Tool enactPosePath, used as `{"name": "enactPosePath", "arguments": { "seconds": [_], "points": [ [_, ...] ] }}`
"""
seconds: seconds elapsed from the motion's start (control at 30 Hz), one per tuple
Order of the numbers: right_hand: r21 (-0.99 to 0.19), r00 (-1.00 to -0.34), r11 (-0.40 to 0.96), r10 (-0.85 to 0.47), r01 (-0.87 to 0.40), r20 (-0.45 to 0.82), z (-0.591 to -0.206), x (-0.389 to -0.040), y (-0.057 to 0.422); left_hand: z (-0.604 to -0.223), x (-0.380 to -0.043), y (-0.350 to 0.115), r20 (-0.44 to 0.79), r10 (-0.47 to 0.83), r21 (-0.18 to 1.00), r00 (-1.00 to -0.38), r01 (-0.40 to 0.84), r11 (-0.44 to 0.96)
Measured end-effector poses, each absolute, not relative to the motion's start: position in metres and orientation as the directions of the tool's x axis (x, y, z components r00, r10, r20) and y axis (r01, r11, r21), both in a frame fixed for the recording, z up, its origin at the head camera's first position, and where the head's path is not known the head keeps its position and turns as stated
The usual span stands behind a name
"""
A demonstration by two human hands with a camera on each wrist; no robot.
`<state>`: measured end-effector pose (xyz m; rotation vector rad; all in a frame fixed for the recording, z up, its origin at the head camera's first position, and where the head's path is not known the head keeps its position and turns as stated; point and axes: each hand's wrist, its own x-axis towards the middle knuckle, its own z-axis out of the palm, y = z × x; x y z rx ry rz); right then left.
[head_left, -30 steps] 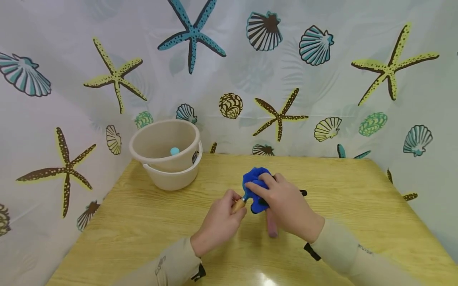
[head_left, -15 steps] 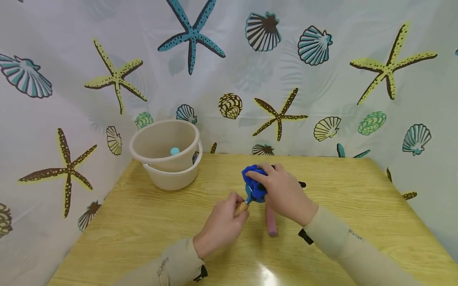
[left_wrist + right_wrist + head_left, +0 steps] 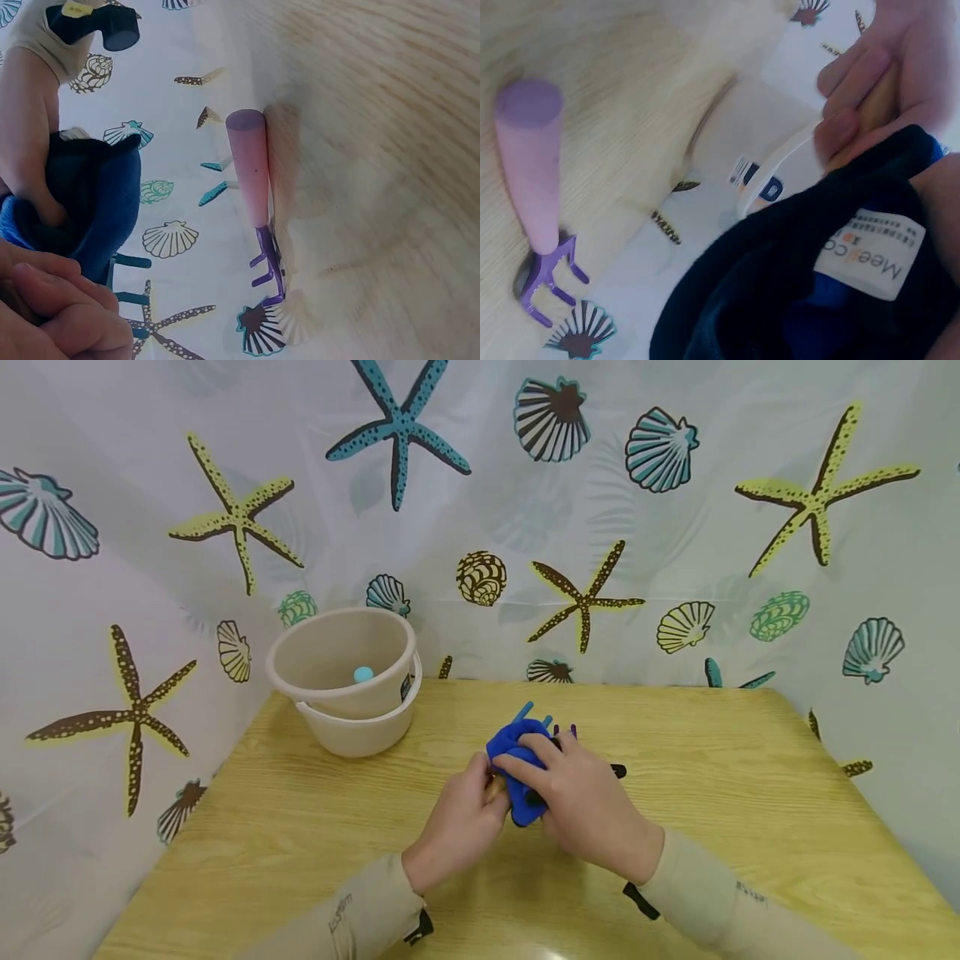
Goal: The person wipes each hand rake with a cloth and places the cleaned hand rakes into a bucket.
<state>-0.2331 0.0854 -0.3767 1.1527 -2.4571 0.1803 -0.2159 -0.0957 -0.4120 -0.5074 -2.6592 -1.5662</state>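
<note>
My left hand (image 3: 461,818) grips the wooden handle (image 3: 495,789) of a small hand rake, whose blue tines (image 3: 523,712) stick out beyond a blue cloth (image 3: 517,747). My right hand (image 3: 588,797) holds this cloth round the rake's head, fingers spread across its top. In the right wrist view the cloth (image 3: 727,300) shows a dark edge and a white printed tag (image 3: 870,255). A second hand rake lies on the table just beyond my hands, with purple tines (image 3: 270,266) and a pink handle (image 3: 251,165); in the head view only its tine tips show.
A beige bucket (image 3: 352,731) with a white bail stands at the back left of the wood-grain table (image 3: 712,760), a light blue round thing (image 3: 363,674) inside. A curtain (image 3: 450,527) printed with starfish and shells hangs behind and at both sides.
My right hand and the cloth first went up the rake's head, baring its neck, then came back toward the left hand. The blue tines now show past the cloth; the pink handle is hidden.
</note>
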Motion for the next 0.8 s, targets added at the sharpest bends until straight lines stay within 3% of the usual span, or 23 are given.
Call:
{"name": "enactPosePath", "arguments": {
  "seconds": [0.13, 0.27, 0.43, 0.63, 0.8],
  "points": [
    [0.061, -0.597, 0.692, -0.66, -0.719, 0.457, -0.376, -0.245, 0.09, -0.409, -0.214, -0.096, 0.174, 0.265, 0.847, -0.948, 0.282, 0.452],
    [0.035, -0.665, 0.756, -0.596, -0.654, 0.45, -0.375, -0.265, 0.102, -0.408, -0.212, -0.096, 0.158, 0.277, 0.846, -0.948, 0.275, 0.457],
    [-0.119, -0.766, 0.795, -0.516, -0.595, 0.384, -0.373, -0.283, 0.121, -0.406, -0.209, -0.098, 0.145, 0.252, 0.853, -0.957, 0.25, 0.458],
    [-0.345, -0.843, 0.772, -0.452, -0.533, 0.291, -0.376, -0.292, 0.14, -0.404, -0.213, -0.104, 0.132, 0.221, 0.874, -0.966, 0.219, 0.433],
    [-0.429, -0.853, 0.744, -0.38, -0.512, 0.359, -0.375, -0.288, 0.149, -0.403, -0.218, -0.109, 0.06, 0.211, 0.932, -0.976, 0.131, 0.338]
  ]
}}
